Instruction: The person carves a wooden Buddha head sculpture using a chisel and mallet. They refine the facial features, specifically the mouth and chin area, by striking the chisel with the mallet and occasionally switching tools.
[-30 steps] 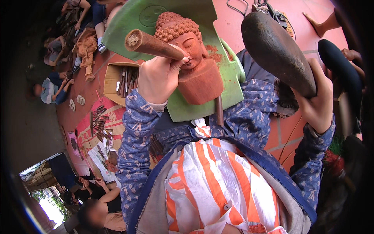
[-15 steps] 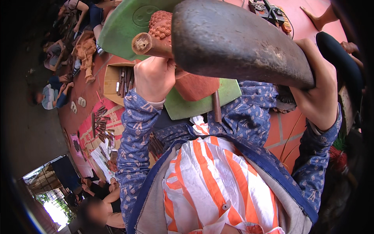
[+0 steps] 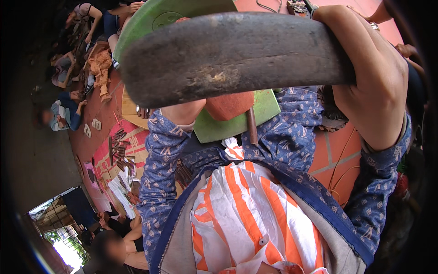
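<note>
My right hand is closed round one end of a thick, dark wooden mallet, which stretches across the upper middle of the view. Behind it, my left hand shows only its back near the wrist; the fingers are hidden. A reddish-brown carved wood piece rests on a green plastic chair, its knobbly upper part mostly covered by the mallet. Beside its base lies a brown rod-like wooden handle, pointing toward me.
Several wooden-handled tools lie on the floor at left, near a cardboard box. A carved figure and other people are at upper left, another person at lower left. A cable runs along the tiles at right.
The mallet has swung left and turned more level, now covering my left hand and the round wooden tool handle it gripped. My right hand has moved up with it.
</note>
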`<state>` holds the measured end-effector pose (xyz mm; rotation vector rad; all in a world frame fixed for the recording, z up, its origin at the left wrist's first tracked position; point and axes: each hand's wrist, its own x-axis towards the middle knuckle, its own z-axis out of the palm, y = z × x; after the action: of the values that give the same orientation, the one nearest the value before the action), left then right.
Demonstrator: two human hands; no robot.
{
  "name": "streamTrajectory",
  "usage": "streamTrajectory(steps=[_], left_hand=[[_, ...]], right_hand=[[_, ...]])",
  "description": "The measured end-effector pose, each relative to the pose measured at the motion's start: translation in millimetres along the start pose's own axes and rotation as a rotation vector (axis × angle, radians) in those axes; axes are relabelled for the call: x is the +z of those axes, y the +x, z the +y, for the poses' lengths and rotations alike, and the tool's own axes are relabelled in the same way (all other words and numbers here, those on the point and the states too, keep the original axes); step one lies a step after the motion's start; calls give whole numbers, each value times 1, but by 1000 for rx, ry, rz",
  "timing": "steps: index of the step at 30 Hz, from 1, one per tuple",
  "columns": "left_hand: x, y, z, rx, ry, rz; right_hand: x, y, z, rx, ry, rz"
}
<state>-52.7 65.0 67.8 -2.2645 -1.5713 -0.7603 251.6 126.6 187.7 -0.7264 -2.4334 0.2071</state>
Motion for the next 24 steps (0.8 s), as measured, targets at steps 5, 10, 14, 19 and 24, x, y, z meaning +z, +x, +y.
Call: streamTrajectory(steps=[5,10,14,19,24], left_hand=[[-4,11,12,-72,-85,8],[-3,13,8,9,-13,15],[-2,18,7,15,-36,0],[-9,20,5,-3,-165,-61],[-13,13,6,-258,-539,-169]], right_hand=[[-1,4,0,-11,-30,23],[0,8,1,-15,-51,42],[1,9,0,-11,-72,57],[4,14,-4,26,-61,140],[1,-12,15,60,-259,21]])
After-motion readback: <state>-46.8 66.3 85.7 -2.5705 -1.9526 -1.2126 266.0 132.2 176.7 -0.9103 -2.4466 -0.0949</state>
